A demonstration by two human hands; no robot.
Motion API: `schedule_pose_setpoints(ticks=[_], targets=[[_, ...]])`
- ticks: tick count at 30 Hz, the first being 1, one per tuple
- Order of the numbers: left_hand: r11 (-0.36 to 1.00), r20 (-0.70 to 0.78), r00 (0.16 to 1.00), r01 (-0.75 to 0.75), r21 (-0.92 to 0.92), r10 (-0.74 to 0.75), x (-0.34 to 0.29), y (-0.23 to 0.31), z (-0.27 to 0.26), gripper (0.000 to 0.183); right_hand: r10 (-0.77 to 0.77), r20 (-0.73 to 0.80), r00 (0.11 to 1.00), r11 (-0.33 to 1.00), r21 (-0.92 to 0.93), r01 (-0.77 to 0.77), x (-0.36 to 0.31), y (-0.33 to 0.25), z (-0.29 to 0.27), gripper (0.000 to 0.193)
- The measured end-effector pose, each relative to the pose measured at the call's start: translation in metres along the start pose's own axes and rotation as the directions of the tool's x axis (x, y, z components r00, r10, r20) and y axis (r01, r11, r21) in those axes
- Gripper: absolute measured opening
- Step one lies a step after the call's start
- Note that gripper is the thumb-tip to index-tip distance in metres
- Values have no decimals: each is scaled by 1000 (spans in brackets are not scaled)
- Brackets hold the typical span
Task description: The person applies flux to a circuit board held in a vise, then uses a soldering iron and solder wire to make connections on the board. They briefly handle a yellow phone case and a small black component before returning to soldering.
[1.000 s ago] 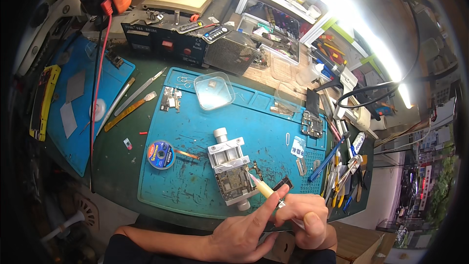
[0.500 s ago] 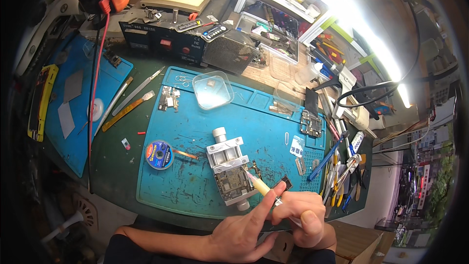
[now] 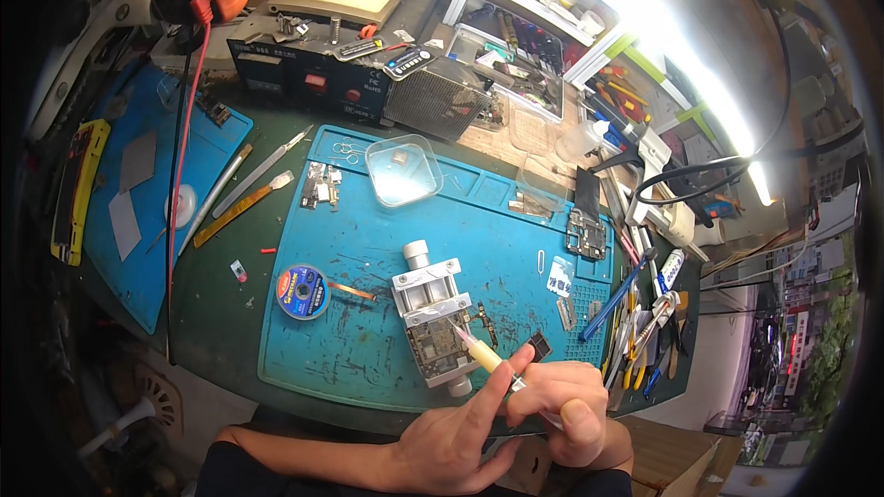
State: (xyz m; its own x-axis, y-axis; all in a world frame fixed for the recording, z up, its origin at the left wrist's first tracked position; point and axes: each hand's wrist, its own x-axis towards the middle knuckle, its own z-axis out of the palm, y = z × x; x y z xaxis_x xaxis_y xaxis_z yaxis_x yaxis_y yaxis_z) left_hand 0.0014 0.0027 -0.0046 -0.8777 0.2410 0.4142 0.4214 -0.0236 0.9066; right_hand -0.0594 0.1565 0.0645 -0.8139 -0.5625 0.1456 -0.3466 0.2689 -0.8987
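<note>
- You hold a slim, clear-barrelled syringe with cream-yellow filling (image 3: 488,357) at the near-right side of a silver metal board clamp (image 3: 438,309), its pink tip slanting down toward the clamped work.
- The fingers of your right hand (image 3: 573,405) are wrapped tightly around the syringe's rear, presumably to govern it from behind.
- Your left hand (image 3: 449,442), just nearer you than the clamp, has its raised fingers against the barrel, likely as a brace; whether they pinch it, you cannot tell from here.
- Gripped in the clamp, a flat brown-gold circuit board (image 3: 435,342) lies dense with tiny parts, seemingly fixed so both your hands are free. Whether the tip touches it is too fine to tell.
- Left of the clamp, a round blue spool with copper braid (image 3: 304,291) sits on the scuffed blue mat (image 3: 359,350), apparently within easy reach.
</note>
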Motion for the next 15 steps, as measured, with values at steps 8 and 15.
schedule_pose_setpoints(ticks=[8,15], targets=[[1000,7,1000,3,25,-3,-3,2,-1,103,-66,76,995,997,40,63,1,7,-4,47],[999,-11,1000,-4,53,5,-6,1,-1,101,-64,101,993,996,61,58,4,5,-3,45]])
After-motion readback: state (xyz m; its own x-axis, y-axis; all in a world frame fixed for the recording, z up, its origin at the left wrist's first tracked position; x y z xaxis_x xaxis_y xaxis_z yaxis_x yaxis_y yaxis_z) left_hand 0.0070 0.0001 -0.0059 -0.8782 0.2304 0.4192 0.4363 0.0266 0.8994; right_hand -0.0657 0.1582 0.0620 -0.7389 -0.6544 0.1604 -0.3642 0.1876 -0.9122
